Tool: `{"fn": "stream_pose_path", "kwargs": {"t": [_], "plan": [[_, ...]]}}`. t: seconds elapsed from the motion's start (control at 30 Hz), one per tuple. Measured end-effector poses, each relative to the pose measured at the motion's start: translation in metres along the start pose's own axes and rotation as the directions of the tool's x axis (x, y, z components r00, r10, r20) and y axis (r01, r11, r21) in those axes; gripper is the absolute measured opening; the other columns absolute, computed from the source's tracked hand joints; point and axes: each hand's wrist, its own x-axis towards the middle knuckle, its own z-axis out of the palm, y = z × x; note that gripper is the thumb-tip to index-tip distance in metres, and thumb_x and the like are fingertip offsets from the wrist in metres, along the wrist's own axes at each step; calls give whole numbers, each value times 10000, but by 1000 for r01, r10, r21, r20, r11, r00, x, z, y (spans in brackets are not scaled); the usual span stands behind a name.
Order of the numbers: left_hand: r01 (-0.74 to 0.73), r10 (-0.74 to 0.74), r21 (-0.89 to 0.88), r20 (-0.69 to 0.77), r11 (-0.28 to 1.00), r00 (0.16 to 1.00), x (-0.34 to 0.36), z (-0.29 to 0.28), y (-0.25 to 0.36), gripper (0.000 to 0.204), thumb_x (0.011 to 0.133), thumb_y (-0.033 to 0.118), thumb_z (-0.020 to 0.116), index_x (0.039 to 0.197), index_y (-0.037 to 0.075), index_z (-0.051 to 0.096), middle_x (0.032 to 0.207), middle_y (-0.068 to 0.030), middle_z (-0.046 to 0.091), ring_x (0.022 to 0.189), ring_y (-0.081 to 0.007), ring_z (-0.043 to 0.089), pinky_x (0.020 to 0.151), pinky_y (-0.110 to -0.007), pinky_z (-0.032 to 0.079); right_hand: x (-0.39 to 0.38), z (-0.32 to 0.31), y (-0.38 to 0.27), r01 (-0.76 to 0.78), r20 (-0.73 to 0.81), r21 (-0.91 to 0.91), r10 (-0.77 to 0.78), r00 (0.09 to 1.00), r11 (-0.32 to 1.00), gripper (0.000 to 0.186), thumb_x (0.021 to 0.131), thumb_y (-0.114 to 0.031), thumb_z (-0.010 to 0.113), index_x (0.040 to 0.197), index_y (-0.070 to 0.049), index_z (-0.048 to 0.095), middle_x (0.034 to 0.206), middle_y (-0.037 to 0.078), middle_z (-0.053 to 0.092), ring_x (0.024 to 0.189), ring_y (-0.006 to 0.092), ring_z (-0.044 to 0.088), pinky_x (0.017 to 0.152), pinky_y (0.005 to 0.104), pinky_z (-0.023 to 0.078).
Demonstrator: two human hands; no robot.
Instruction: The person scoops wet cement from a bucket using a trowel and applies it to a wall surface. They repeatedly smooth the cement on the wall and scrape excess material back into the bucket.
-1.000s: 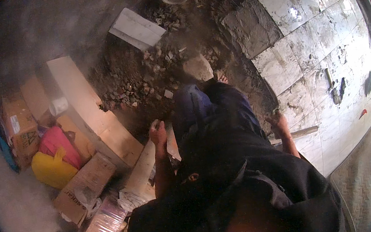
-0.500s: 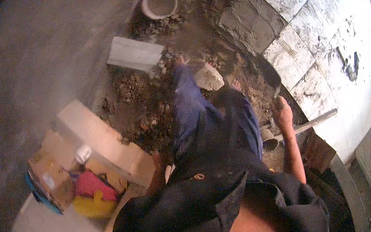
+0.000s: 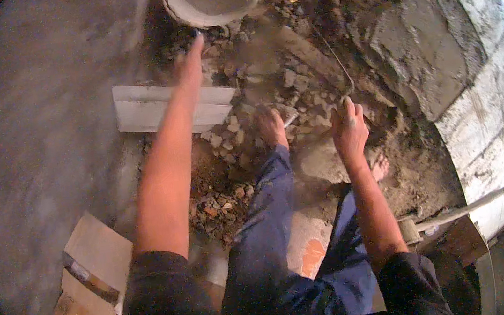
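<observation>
My left hand (image 3: 190, 63) reaches out just short of the near rim of a round bucket (image 3: 175, 6). Its fingers are blurred but look stretched out and apart, with nothing visible in them. Grey material, seemingly mortar, fills the bucket. My right hand (image 3: 349, 126) is closed round the handle end of a trowel (image 3: 349, 81), whose thin bent metal neck shows above the fist. The trowel's blade is smeared and hard to tell from the soil behind it. Between my arms, my bare feet stand on rubble.
White tiles (image 3: 488, 143) and a patch of grey mortar (image 3: 422, 37) lie at the right. A pale block or tile piece (image 3: 149, 111) rests beside the left wall. A cardboard box (image 3: 94, 250) sits at lower left, and a wooden-handled hammer (image 3: 459, 211) at lower right.
My view has moved forward, so the bucket appears larger and nearer. My left arm has stretched out towards it. My right hand has come forward and inward with the trowel.
</observation>
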Motion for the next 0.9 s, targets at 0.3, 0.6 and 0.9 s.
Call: {"fn": "stream_pose_path", "kwargs": {"t": [0.3,0.6,0.9], "plan": [[-322,376,198,-392,926,839,33,-25,-6,784,840,475,664,1346,-89,460,1351,-237,538,1222,-343,533,1026,-380,406,1,15,-25,-27,18,191,24,1000,981,398,845,-137,686,1218,-55,572,1036,139,652,887,341,650,775,410,532],[224,-63,-297,469,928,881,-276,112,-193,438,870,163,669,1262,8,547,1139,-126,639,1042,-223,604,919,-355,481,47,-39,-76,10,88,321,-40,995,947,260,912,-109,638,1136,15,599,940,168,644,797,293,652,721,365,523],[-364,319,3,474,931,821,-299,156,-149,608,873,285,648,1358,-27,455,1281,-274,545,1168,-422,540,1022,-467,418,247,-22,-227,449,147,-311,-425,893,838,231,902,-246,551,997,-57,645,921,205,667,876,427,645,730,499,515]]}}
